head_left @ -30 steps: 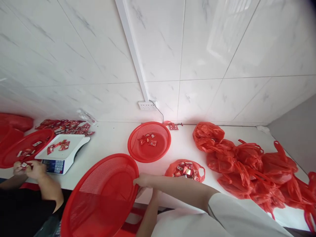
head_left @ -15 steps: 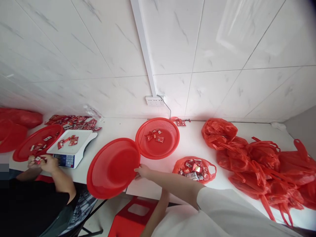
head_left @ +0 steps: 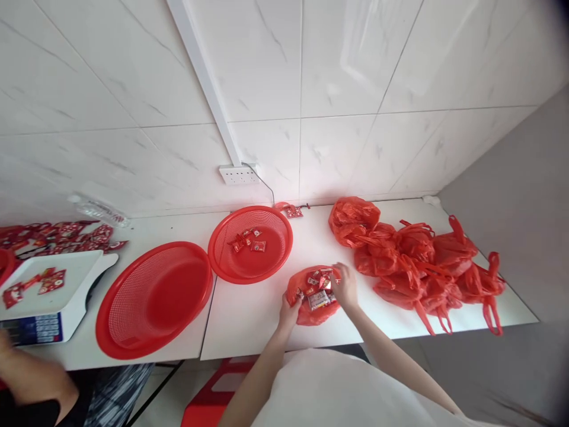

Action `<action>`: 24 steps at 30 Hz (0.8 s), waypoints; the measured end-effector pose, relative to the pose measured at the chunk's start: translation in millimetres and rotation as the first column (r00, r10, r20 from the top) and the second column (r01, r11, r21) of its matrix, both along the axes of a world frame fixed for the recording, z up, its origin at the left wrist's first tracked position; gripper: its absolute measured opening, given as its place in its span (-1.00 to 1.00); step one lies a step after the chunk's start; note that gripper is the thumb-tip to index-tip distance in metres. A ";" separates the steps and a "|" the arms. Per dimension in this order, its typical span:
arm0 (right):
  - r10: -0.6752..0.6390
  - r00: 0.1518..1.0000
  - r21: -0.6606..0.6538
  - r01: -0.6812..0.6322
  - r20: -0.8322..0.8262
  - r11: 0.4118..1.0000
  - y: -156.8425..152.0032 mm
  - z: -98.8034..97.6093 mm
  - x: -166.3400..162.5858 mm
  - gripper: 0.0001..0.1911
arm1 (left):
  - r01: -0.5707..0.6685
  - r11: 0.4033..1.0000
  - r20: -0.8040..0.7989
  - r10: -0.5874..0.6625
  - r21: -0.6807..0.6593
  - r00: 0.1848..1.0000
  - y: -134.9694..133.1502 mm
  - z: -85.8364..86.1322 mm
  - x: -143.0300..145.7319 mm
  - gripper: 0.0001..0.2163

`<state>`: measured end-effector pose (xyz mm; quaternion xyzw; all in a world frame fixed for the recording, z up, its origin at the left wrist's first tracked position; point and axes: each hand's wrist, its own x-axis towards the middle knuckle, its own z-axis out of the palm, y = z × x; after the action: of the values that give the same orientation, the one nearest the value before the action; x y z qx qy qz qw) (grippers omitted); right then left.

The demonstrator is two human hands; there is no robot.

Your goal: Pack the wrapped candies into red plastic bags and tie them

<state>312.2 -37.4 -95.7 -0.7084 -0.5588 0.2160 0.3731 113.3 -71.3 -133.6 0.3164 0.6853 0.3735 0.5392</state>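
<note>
A red plastic bag [head_left: 313,317] lies on the white table in front of me, its mouth spread wide. Small wrapped snacks [head_left: 317,290] in red and silver packets fill it. On the bag's left side, my left hand [head_left: 290,312] has its fingers closed on the plastic. My right hand [head_left: 345,286] grips the opposite edge near the top right, its fingertips partly hidden. To the left, a red mesh basket [head_left: 250,271] holds several small red packets [head_left: 249,240]. Beside that basket, a larger red basket [head_left: 128,261] stands with nothing inside.
Several tied red bags [head_left: 418,267] are heaped on the right. A scale [head_left: 71,284] with red packets on it stands far left, by a co-worker's arm [head_left: 35,373]. Behind are a plastic bottle [head_left: 100,210] and a wall socket [head_left: 239,174]. A red stool [head_left: 204,409] sits below.
My right hand has left the large basket's rim and moved right to the open bag. My left hand has come up onto the bag too. The view has swung right.
</note>
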 end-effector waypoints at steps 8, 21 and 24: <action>-0.142 0.988 -0.474 0.093 -0.067 0.876 -8.7 -16.6 64.2 -0.74 | 0.072 0.995 -0.133 -0.063 0.069 0.989 22.4 9.1 -12.9 -0.66; 0.026 0.908 -0.049 -0.051 -0.419 0.998 -17.9 104.6 40.8 -0.61 | 0.280 0.940 -0.278 -0.221 0.197 0.935 38.7 92.0 -28.8 -0.81; 0.071 0.906 0.090 -0.036 -0.417 0.995 -22.1 113.3 27.9 -0.48 | 0.309 0.915 -0.261 -0.242 0.258 0.935 40.2 109.1 -20.0 -0.80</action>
<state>340.0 -59.5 17.6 -0.6145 -0.4930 0.3508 0.5063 93.3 -31.1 -24.5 0.5271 0.6262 0.3535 0.4529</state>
